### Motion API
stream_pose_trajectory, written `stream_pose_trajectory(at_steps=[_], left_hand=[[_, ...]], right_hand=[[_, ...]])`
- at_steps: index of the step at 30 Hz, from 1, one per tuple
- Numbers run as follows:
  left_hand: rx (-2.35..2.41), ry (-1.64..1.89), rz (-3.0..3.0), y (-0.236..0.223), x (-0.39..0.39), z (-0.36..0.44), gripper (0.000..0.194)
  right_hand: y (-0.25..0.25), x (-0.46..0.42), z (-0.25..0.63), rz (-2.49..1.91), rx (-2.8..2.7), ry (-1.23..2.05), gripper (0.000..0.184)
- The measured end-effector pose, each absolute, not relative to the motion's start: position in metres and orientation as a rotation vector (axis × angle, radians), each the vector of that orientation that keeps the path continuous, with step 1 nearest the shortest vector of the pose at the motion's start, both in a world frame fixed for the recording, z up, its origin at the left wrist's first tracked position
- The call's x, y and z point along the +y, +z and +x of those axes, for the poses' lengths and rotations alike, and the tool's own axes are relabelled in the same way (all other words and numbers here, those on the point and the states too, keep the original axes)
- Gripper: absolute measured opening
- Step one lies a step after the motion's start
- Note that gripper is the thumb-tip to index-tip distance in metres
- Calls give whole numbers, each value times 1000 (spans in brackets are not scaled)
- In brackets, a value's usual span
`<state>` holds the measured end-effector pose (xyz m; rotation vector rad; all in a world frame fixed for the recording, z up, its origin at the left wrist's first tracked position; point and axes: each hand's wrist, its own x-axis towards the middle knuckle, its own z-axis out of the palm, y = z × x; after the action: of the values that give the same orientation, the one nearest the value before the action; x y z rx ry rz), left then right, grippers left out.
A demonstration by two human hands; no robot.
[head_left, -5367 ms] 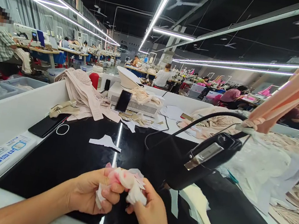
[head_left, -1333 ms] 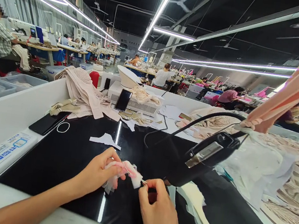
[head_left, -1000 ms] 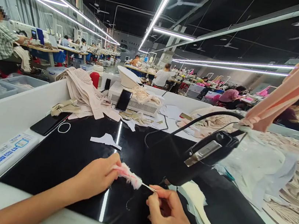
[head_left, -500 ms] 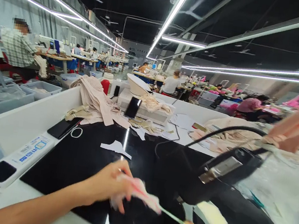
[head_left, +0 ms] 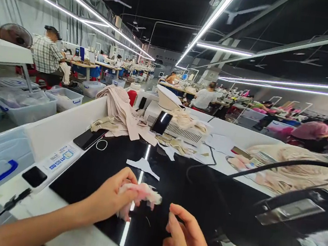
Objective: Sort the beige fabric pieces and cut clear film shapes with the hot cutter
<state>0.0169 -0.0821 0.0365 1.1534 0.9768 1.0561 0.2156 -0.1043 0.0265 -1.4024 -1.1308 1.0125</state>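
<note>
My left hand (head_left: 112, 197) is closed on a small crumpled pink-and-white fabric piece (head_left: 140, 194), held just above the black tabletop (head_left: 174, 181). My right hand (head_left: 188, 244) hovers to the right of it with fingers loosely curled and apart; I see nothing in them. A thin thread or wire curl (head_left: 148, 221) lies on the black surface between the hands. A black hand-held tool with a metal plate (head_left: 298, 207) hangs at the right, its cable (head_left: 283, 166) arching over the table.
A white cut fabric piece (head_left: 143, 165) lies ahead. Two phones (head_left: 89, 138), (head_left: 161, 123), a white ring (head_left: 101, 144), beige garment piles (head_left: 123, 109), a white machine (head_left: 176, 120). Clear bins (head_left: 17, 102) stand left. Other people work at far tables (head_left: 49, 56).
A strip was drawn out of the fabric piece by my right hand, which now shows nothing in it. The view has swung left and the hanging peach garment has left the picture.
</note>
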Motion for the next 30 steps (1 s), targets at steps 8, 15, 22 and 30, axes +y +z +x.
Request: stream_pose_trajectory(at_steps=[8,15,22,30], left_hand=[[981,1077,1255,28,-86,3,31],[919,989,1348,30,-92,2,20],[938,997,1312,26,-91,-11,20],[984,948,1389,25,-94,-17,16]], right_hand=[[28,-96,193,-1322,-1612,744,34],[21,-78,187,-1307,-1522,1169,35],[35,-81,185,-1297,-1315,1338,45],[27,-78,171,-1296,-1444,1288,37]])
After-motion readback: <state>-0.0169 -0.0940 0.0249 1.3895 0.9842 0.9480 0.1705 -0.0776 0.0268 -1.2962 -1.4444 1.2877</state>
